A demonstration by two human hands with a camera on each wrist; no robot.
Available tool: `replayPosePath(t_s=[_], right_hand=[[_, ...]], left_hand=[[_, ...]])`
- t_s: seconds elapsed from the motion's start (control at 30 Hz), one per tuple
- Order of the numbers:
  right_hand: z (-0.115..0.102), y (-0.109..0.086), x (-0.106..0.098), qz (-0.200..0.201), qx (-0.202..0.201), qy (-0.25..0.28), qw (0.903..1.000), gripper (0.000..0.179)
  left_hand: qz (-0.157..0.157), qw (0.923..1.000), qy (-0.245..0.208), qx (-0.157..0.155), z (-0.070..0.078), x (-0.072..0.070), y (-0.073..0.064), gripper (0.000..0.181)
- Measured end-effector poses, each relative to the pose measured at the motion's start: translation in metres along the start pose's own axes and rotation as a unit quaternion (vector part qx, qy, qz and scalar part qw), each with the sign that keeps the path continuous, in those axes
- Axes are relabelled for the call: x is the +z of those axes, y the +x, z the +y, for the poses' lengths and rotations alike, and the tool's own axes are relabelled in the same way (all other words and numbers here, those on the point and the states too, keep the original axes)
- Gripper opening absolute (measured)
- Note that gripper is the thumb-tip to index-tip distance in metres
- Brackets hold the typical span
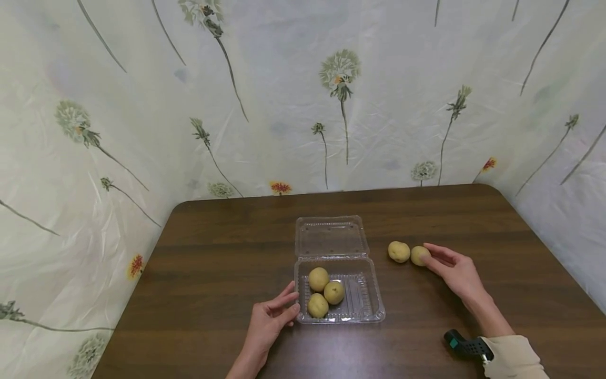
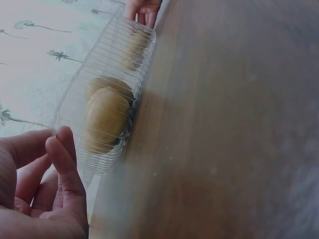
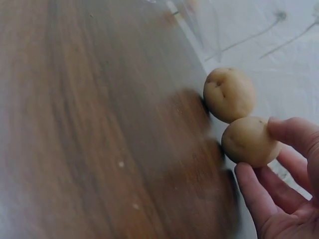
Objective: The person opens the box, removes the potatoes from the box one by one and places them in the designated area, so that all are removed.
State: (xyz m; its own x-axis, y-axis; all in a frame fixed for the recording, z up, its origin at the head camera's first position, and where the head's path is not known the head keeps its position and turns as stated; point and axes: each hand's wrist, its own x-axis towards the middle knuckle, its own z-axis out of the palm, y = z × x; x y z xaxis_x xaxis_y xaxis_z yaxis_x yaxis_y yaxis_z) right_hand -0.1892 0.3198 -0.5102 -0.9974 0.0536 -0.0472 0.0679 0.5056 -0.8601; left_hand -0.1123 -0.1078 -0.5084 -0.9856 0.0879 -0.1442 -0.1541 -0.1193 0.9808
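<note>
A clear plastic clamshell container (image 1: 352, 315) lies on the table with its lid (image 1: 331, 237) folded back, away from the person. Three small round potatoes (image 1: 334, 292) sit together in the left part of its base. My left hand (image 1: 269, 322) pinches the container's left rim between thumb and fingertips, as the left wrist view also shows. To the right of the container, my right hand (image 1: 455, 272) holds a small potato (image 3: 250, 142) between thumb and fingers. Another potato (image 3: 229, 94) lies right beside it, on the container's side.
The dark wooden table (image 1: 227, 263) has a straight back edge with rounded corners. A curtain (image 1: 279, 105) printed with dandelions hangs behind it and along both sides. A black band (image 1: 466, 345) with a green spot is at the right sleeve cuff (image 1: 513, 355).
</note>
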Motion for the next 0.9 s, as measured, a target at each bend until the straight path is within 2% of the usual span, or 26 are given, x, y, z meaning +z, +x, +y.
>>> replayPosePath(t_s=[0.23, 0.53, 0.9], right_hand=[[0.0026, 0.0034, -0.0021, -0.015, -0.005, -0.005, 0.9999, 0.065], [0.0037, 0.0067, 0.0011, -0.029, -0.006, 0.077, 0.9966, 0.066], [0.0007, 0.0080, 0.0029, 0.010, 0.008, 0.054, 0.9985, 0.066]], left_hand=[[0.002, 1.0000, 0.000, 0.000, -0.0011, 0.0001, -0.0001, 0.034], [0.003, 1.0000, 0.005, 0.002, -0.0001, 0.0000, -0.0003, 0.033], [0.003, 1.0000, 0.006, 0.002, 0.0001, 0.0005, 0.0003, 0.034]])
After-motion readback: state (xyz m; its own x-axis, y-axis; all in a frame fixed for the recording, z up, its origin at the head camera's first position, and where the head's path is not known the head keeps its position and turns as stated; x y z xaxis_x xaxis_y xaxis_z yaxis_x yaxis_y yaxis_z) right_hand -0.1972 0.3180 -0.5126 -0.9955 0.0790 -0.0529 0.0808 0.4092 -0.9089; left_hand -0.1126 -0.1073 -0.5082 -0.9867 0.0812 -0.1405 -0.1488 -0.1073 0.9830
